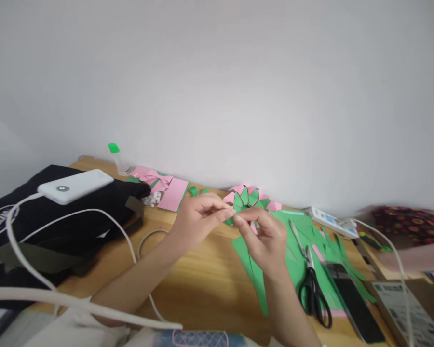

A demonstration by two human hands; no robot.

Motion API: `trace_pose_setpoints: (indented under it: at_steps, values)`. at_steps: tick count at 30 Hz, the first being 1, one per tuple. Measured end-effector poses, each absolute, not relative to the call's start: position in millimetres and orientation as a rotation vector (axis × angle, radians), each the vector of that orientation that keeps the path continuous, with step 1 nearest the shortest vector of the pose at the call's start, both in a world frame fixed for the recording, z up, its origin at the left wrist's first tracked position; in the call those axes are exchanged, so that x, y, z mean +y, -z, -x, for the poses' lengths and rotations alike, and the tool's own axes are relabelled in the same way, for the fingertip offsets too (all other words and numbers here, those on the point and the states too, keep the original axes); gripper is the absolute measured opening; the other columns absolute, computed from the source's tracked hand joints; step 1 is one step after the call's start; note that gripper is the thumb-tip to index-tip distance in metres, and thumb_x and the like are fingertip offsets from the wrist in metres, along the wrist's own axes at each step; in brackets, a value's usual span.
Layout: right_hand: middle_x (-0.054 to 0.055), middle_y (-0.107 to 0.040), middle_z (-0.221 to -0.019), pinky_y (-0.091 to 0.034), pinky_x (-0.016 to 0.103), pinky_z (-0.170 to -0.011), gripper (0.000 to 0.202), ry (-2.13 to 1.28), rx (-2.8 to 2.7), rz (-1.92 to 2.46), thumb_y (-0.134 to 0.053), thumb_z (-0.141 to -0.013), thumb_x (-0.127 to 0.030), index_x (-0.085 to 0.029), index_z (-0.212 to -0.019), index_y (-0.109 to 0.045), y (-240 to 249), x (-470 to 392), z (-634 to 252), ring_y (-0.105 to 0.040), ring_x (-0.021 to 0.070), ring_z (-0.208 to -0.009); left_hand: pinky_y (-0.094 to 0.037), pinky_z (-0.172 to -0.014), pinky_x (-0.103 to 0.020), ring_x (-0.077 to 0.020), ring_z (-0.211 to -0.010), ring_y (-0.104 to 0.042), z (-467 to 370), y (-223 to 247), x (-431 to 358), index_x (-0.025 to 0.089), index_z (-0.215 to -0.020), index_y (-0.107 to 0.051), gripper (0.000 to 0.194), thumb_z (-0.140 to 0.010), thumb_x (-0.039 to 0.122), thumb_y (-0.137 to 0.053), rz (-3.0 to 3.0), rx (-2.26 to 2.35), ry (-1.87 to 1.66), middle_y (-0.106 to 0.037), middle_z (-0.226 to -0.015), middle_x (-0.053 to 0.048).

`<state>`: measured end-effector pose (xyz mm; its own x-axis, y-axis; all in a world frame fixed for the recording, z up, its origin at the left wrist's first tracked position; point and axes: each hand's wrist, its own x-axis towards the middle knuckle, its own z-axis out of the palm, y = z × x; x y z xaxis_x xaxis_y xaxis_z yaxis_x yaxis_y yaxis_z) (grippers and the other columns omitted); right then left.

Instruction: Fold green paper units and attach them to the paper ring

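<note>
My left hand (202, 219) and my right hand (262, 236) meet above the middle of the desk, fingertips nearly touching. Both pinch a small piece of green paper (230, 221), mostly covered by the fingers. Just behind them lies a ring of folded pink and green paper (253, 196), its lower part hidden by my right hand. Green paper sheets (292, 250) spread out to the right of that hand. On them rest black-handled scissors (313, 289), blades pointing away from me, and a dark phone (356, 301).
At left, a white power bank (75, 185) with a cable lies on black cloth (58, 231). Pink paper (173, 194) and a green-capped bottle (118, 159) stand near the wall. A power strip (332, 221) sits back right; another person's arm (415, 258) shows at far right.
</note>
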<state>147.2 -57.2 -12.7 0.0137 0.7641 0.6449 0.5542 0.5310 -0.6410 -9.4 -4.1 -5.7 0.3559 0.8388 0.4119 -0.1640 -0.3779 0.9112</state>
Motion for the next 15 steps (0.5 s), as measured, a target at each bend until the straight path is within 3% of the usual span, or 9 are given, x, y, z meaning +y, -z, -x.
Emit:
trace_pose_setpoints:
  at_steps: [7, 15]
  values:
    - [-0.002, -0.061, -0.056, -0.043, 0.021, -0.05, 0.025, -0.379, -1.574, 1.287, -0.056, -0.09, -0.025, -0.017, -0.067, -0.062, 66, -118, -128, -0.055, 0.01, -0.051, -0.048, -0.062, -0.023, -0.0151, -0.067, -0.063, 35, 44, -40, 0.019, -0.071, -0.076, 0.008, -0.068, 0.026, -0.075, -1.593, 0.753, -0.706, -0.073, -0.075, -0.004]
    - [-0.003, -0.059, -0.053, -0.04, 0.019, -0.048, 0.031, -0.637, -1.538, 1.392, -0.056, -0.092, -0.033, -0.016, -0.069, -0.066, 109, -161, -127, -0.051, 0.0081, -0.048, -0.047, -0.054, -0.024, -0.0166, -0.058, -0.062, 34, 91, -72, 0.018, -0.06, -0.076, 0.014, -0.062, 0.031, -0.079, -1.478, 0.919, -0.445, -0.073, -0.062, -0.006]
